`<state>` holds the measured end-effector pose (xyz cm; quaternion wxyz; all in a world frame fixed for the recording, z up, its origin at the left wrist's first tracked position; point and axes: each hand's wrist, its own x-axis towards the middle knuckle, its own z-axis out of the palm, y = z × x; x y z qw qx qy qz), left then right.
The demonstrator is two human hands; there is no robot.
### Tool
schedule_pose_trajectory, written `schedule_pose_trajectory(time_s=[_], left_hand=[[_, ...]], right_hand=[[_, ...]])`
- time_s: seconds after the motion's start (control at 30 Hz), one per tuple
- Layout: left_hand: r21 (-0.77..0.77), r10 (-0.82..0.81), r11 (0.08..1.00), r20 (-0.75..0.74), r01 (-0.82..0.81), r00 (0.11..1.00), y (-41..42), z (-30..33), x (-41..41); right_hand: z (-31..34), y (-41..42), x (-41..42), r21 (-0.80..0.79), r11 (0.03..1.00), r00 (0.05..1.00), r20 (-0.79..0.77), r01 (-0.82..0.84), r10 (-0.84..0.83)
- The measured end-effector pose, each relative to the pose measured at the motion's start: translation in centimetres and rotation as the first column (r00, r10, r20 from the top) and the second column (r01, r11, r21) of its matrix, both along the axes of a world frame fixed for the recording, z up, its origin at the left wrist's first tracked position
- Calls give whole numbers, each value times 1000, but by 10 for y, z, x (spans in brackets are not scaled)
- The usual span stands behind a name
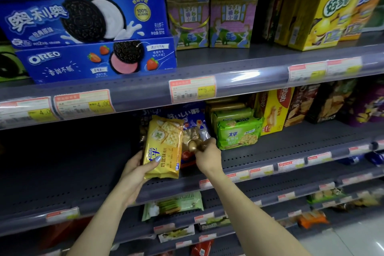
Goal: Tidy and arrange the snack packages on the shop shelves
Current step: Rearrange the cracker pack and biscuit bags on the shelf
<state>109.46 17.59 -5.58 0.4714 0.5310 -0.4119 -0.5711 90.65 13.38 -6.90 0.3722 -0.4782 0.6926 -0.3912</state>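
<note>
middle shelf (pixel 291 147), grey, perforated: left hand (pixel 137 169) grips a yellow cracker pack (pixel 164 147) from below and the side, thumb laid across its front; pack upright, slightly tilted, its lower end at the shelf's front edge. right hand (pixel 208 155) closed round a clear snack bag (pixel 194 137) just right of the yellow pack, fingers curled into the bag's crinkled side; the two packs touch. behind them, a blue bag (pixel 182 114) with white lettering, partly hidden. to the right, green cracker packs (pixel 239 133), stacked, the front one tilted forward. further right, a yellow box (pixel 274 110), a brown box (pixel 301 104) and a purple box (pixel 365 106), standing side by side. left part of this shelf dark, contents cannot be told.

upper shelf (pixel 249 72): three blue oreo boxes (pixel 87 18), stacked flat at left, the lowest showing strawberries. centre, two pink-and-green boxes (pixel 209 14), upright, side by side. right, tall yellow boxes (pixel 324 8), leaning. price tags (pixel 192 89) along the front rail.

lower shelves: a pale green pack (pixel 172 203) lying below the hands; an orange pack (pixel 311 218) at right; other items too blurred to tell.
</note>
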Motion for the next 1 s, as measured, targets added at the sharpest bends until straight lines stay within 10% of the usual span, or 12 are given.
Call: schedule_pose_trajectory(time_s=[0.53,1.0], left_hand=[[-93,-26,994,242,50,970,-4,15,-113],[-265,-22,913,728,310,685,-48,24,-186]], right_hand=[[-1,16,-143,4,958,942,184,-287,281],[6,9,-206,-8,966,965,60,-257,257]])
